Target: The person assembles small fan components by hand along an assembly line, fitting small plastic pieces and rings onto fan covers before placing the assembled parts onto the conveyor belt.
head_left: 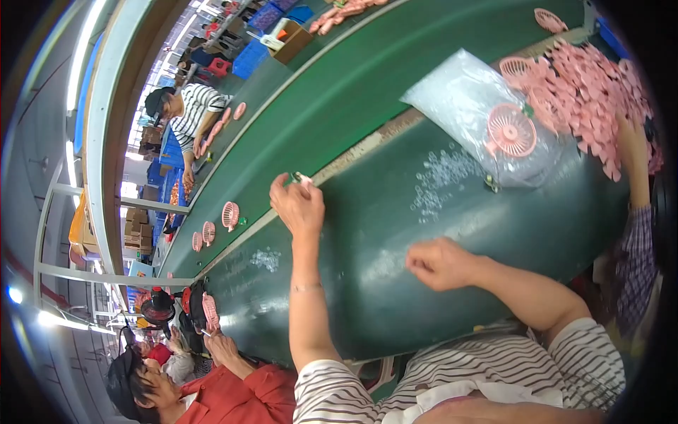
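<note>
I see the left hand [300, 208] pinching a small pink-and-white part [306, 181], which pokes past its fingertips; the right hand [439, 264] curls closed, contents hidden from me. Farther left, 3 pink grilles [230, 216] stand on the green belt [395, 78].

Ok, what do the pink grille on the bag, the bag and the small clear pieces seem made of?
Pink grille: probably moulded plastic, satin, with thin ribs. Bag: likely plastic film, shiny, wrinkled, see-through. Clear pieces: glossy, perhaps plastic; too small to tell.

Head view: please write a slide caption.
Left hand holding a small piece, right hand curled, at a green worktable with heaped pink parts.
</note>
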The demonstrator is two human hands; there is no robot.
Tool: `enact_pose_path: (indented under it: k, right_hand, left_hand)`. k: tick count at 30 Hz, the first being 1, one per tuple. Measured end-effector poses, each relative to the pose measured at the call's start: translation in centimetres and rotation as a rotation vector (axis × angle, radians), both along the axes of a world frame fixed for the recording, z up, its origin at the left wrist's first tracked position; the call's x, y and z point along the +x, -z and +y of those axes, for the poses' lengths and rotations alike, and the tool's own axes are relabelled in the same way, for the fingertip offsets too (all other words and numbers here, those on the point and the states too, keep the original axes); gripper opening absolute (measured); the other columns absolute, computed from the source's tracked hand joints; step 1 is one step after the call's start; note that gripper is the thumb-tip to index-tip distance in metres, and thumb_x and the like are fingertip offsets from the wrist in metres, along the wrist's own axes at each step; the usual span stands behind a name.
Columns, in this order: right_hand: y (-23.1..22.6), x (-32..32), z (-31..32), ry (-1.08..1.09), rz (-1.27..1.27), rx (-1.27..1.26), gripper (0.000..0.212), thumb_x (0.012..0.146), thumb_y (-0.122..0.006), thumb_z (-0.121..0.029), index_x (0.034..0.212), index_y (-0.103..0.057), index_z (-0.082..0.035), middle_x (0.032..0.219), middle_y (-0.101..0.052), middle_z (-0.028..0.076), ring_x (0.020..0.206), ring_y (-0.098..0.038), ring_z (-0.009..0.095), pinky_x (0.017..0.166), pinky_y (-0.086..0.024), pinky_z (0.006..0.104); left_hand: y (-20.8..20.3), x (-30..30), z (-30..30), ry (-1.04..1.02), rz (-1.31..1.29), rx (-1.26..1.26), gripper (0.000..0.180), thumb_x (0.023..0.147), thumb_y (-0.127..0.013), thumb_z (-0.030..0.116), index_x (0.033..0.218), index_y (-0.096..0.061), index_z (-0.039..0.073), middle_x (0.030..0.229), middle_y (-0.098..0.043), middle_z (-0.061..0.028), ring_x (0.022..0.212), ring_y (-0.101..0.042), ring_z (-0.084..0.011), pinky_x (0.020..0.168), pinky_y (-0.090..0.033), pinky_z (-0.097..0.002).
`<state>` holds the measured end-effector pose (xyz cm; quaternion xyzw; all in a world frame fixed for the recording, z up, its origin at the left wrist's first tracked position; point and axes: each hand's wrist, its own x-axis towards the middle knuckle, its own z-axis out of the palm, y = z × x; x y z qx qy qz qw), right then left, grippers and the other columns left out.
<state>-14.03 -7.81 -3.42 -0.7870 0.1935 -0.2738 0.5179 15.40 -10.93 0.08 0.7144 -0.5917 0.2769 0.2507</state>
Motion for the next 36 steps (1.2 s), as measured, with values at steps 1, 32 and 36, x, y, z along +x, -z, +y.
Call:
enact_pose_path:
  k: [1, 32, 36]
  right_hand:
    - [0.2, 0.2, -0.2, 0.067, -0.03, 0.035, 0.003, 0.076, -0.056, -0.006, 0.078, -0.055, -0.004, 0.067, -0.059, 0.01, 0.058, -0.059, 0.025, 0.053, -0.045, 0.0346]
    - [0.3, 1.0, -1.1, 0.158, -0.224, 0.689, 0.008, 0.083, -0.057, -0.003, 0.089, -0.057, 0.002, 0.077, -0.062, 0.007, 0.061, -0.059, 0.009, 0.049, -0.047, 0.0211]
    - [0.2, 1.1, -1.0, 0.157, -0.239, 0.658, 0.008, 0.084, -0.058, -0.002, 0.09, -0.057, 0.002, 0.078, -0.063, 0.007, 0.061, -0.059, 0.009, 0.05, -0.047, 0.0207]
  left_hand:
    - [-0.3, -2.1, 1.9, 0.047, 0.027, 0.05, 0.023, 0.071, -0.064, 0.013, 0.055, -0.05, 0.003, 0.108, -0.051, -0.0214, 0.104, -0.049, -0.0347, 0.085, -0.037, -0.0455]
    - [0.8, -15.7, 10.3, 0.163, 0.641, 0.126, 0.028, 0.071, -0.063, 0.01, 0.098, -0.062, 0.008, 0.09, -0.063, -0.0088, 0.085, -0.058, -0.0234, 0.081, -0.043, -0.0338]
    - [0.8, -16.2, 10.5, 0.277, 0.619, 0.004, 0.03, 0.068, -0.063, 0.007, 0.098, -0.06, 0.006, 0.089, -0.06, -0.0079, 0.085, -0.055, -0.0236, 0.08, -0.037, -0.0344]
